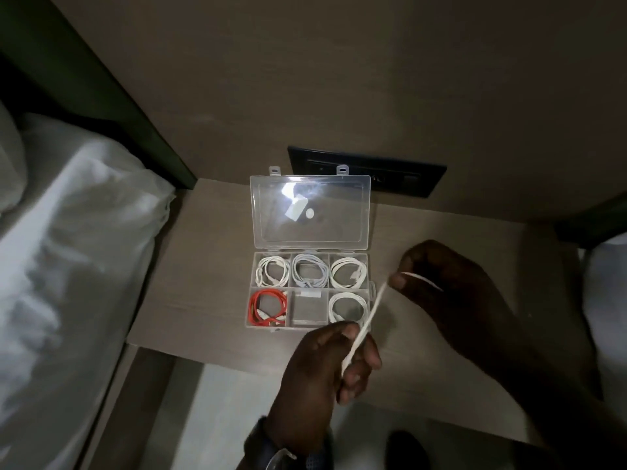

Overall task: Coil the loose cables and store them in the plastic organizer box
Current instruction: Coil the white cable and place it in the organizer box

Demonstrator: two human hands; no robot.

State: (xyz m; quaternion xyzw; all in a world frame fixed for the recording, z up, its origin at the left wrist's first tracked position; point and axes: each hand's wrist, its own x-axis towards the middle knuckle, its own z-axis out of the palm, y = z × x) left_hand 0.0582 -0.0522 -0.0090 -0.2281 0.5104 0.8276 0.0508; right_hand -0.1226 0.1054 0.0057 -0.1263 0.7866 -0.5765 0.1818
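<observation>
A clear plastic organizer box lies open on the bedside table, its lid folded back. Three back compartments hold coiled white cables. The front left compartment holds a coiled orange cable, the front right one a white coil, and the front middle compartment holds no cable. A loose white cable is stretched taut between my hands, just right of the box. My left hand pinches its lower end; my right hand pinches its upper end.
The wooden bedside table stands against a beige wall with a black socket panel behind the box. A bed with white sheets lies to the left. More white bedding shows at the right edge.
</observation>
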